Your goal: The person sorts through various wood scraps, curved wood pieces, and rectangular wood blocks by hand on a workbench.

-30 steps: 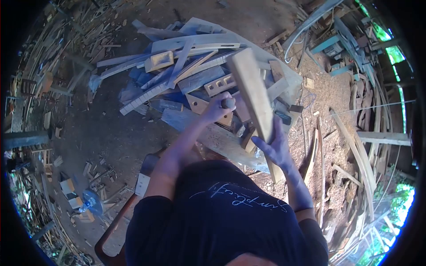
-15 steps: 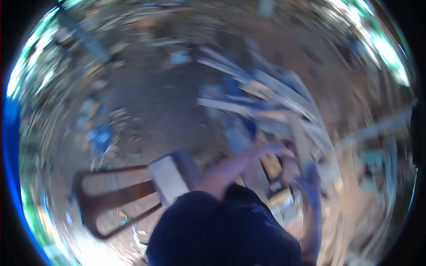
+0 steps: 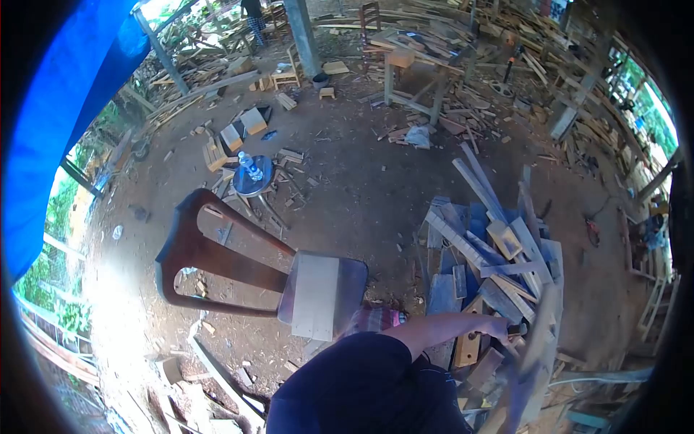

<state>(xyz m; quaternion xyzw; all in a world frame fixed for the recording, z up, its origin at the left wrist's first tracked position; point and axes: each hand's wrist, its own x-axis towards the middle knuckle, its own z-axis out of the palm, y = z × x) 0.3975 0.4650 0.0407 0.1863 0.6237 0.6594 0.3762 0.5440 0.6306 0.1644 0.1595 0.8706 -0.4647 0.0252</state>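
My left hand [image 3: 495,329] reaches over a pile of wood pieces, its fingers closed around something dark that I cannot make out. Close beside it, my right hand [image 3: 516,380] is smeared by motion against a blurred wooden board [image 3: 539,329] that stands tilted over the pile; it appears to grip the board's lower part, though the fingers do not show clearly. Beneath the left hand lies a wood block with holes [image 3: 468,350]. Farther up the pile are a pale wood block [image 3: 504,239] and several long slats [image 3: 457,235].
A brown wooden chair [image 3: 217,257] with a pale board [image 3: 316,296] on its seat stands at my left. Beyond it, a small round stool [image 3: 253,181] carries a plastic bottle [image 3: 250,166]. A wooden workbench [image 3: 419,65], posts [image 3: 301,36] and scattered lumber are farther off.
The view has turned and steadied, with the chair and pile now sharp. My left hand has closed on a dark thing; my right hand, spread earlier, is now against the tilted board.
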